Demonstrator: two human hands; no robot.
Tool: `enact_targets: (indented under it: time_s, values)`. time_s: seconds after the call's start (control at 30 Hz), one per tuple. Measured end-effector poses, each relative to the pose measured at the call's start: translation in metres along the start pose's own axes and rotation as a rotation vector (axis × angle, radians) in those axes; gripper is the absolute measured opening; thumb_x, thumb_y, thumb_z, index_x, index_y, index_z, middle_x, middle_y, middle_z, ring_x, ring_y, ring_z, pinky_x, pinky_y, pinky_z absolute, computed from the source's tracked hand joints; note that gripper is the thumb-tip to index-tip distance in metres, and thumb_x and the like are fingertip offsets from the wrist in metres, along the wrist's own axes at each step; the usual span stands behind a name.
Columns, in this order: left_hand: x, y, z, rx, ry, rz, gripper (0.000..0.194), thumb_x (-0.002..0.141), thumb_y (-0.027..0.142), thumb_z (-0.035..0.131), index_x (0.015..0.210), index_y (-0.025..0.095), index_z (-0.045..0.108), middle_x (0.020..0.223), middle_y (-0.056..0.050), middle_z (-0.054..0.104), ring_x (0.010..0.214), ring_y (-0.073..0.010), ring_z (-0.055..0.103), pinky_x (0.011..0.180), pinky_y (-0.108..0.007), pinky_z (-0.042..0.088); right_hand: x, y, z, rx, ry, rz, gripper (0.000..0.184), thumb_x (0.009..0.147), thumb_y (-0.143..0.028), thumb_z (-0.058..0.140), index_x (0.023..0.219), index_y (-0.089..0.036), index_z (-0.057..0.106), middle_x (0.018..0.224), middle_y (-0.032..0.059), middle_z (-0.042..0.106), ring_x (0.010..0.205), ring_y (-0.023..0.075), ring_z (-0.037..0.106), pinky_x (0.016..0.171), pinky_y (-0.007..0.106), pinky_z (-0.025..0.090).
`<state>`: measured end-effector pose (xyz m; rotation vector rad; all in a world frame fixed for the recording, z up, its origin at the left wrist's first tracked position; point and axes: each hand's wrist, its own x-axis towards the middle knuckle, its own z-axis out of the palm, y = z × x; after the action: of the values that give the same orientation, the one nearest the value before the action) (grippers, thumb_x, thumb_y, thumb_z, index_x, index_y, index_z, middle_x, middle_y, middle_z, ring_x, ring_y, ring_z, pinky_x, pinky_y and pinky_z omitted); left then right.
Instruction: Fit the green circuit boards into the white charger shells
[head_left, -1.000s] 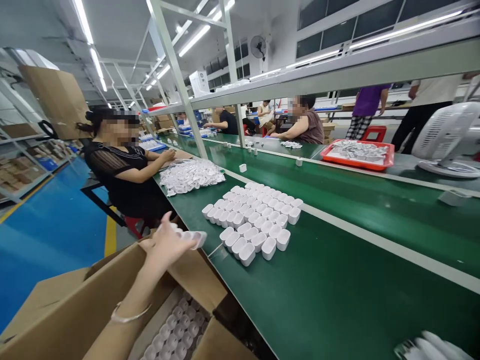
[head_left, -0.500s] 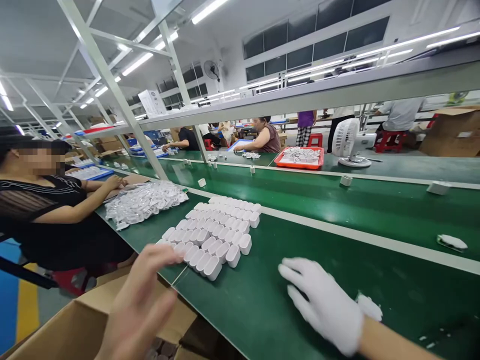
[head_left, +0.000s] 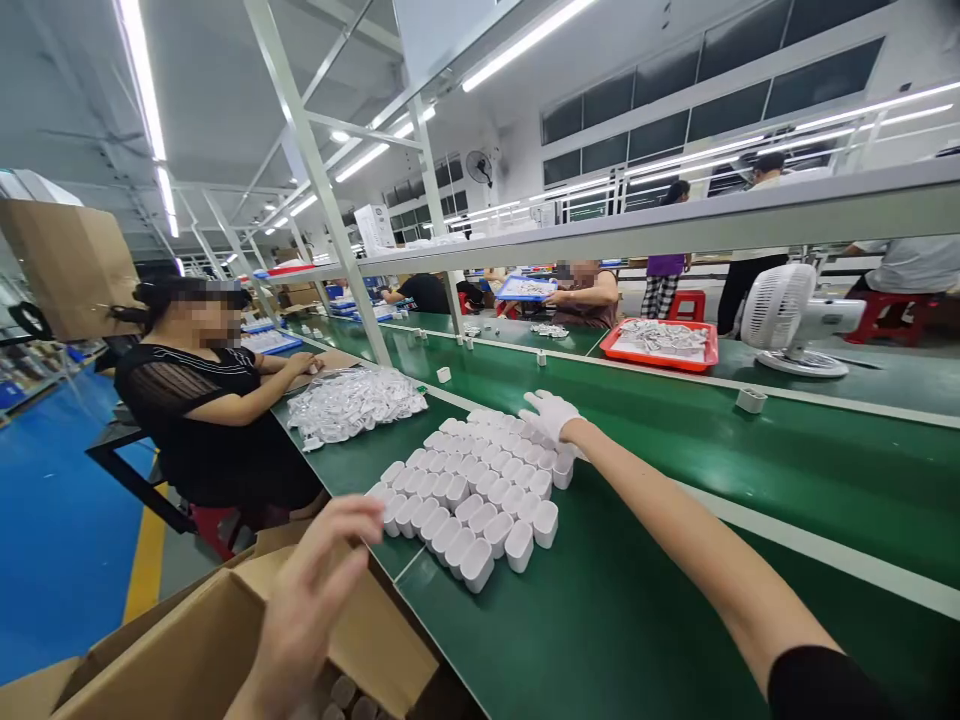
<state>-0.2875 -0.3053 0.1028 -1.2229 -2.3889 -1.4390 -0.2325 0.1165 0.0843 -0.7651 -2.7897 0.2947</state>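
Rows of white oval plastic housings stand packed together on the green worktable. My right hand, in a white glove, reaches across to the far right corner of the block. Its fingers are spread, and whether the palm touches the housings there is hidden. My left hand is bare and slightly blurred. It hovers over the open cardboard box, near the front left edge of the housings, with thumb and fingers apart and nothing between them.
A heap of clear-bagged white parts lies left of the housings, beside a seated person in black. Single white pieces ride the green belt. Beyond it are a red tray of parts and a white fan.
My right hand has moved forward and left, from the bare right side of the table to the far corner of the housings. My left hand stays over the box. The view has turned left.
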Motion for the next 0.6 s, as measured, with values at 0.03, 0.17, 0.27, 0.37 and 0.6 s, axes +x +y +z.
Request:
enact_targets:
  time_s: [0.03, 0.17, 0.27, 0.37, 0.6]
  values:
    - [0.028, -0.018, 0.005, -0.101, -0.032, -0.052, 0.036, 0.072, 0.059, 0.053, 0.086, 0.028, 0.066, 0.117, -0.005, 0.058, 0.118, -0.0344, 0.044, 0.102, -0.050, 0.037, 0.017, -0.011, 0.000, -0.018, -0.020, -0.052, 0.051, 0.092, -0.053, 0.031, 0.134, -0.026, 0.039, 0.142, 0.0113, 0.035, 0.117, 0.0299, 0.046, 0.092, 0.043, 0.040]
    - [0.125, -0.111, 0.026, -0.523, -0.096, -0.251, 0.042, 0.076, 0.055, 0.055, 0.098, 0.019, 0.062, 0.124, -0.008, 0.055, 0.129, -0.0325, 0.032, 0.112, -0.046, 0.013, 0.083, -0.075, 0.011, -0.081, -0.103, -0.253, 0.046, 0.088, -0.057, 0.036, 0.127, -0.036, 0.047, 0.142, 0.0056, 0.035, 0.124, 0.0332, 0.036, 0.096, 0.056, 0.032]
    - [0.168, -0.168, 0.045, -0.638, -0.208, -0.327, 0.059, 0.077, 0.065, 0.044, 0.106, 0.016, 0.062, 0.130, -0.013, 0.051, 0.131, -0.0342, 0.029, 0.111, -0.049, 0.013, 0.117, -0.121, 0.028, -0.104, -0.171, -0.339, 0.043, 0.087, -0.055, 0.039, 0.124, -0.037, 0.052, 0.133, 0.0070, 0.047, 0.123, 0.0342, 0.036, 0.096, 0.064, 0.024]
    - [0.193, -0.194, 0.066, -0.847, -0.368, -0.361, 0.085, 0.074, 0.077, 0.026, 0.127, 0.014, 0.049, 0.143, -0.015, 0.035, 0.135, -0.0330, 0.024, 0.111, -0.049, 0.015, 0.134, -0.152, 0.048, -0.105, -0.231, -0.391, 0.042, 0.086, -0.052, 0.043, 0.124, -0.037, 0.053, 0.128, 0.0077, 0.053, 0.122, 0.0352, 0.038, 0.095, 0.068, 0.018]
    - [0.210, -0.198, 0.091, -1.285, -0.717, -0.371, 0.080, 0.085, 0.067, 0.017, 0.140, 0.011, 0.032, 0.148, -0.012, 0.025, 0.139, -0.0285, 0.004, 0.113, -0.045, 0.001, 0.144, -0.168, 0.080, -0.065, -0.352, -0.467, 0.041, 0.083, -0.053, 0.047, 0.118, -0.035, 0.059, 0.112, 0.0071, 0.064, 0.115, 0.0355, 0.048, 0.095, 0.070, 0.015]
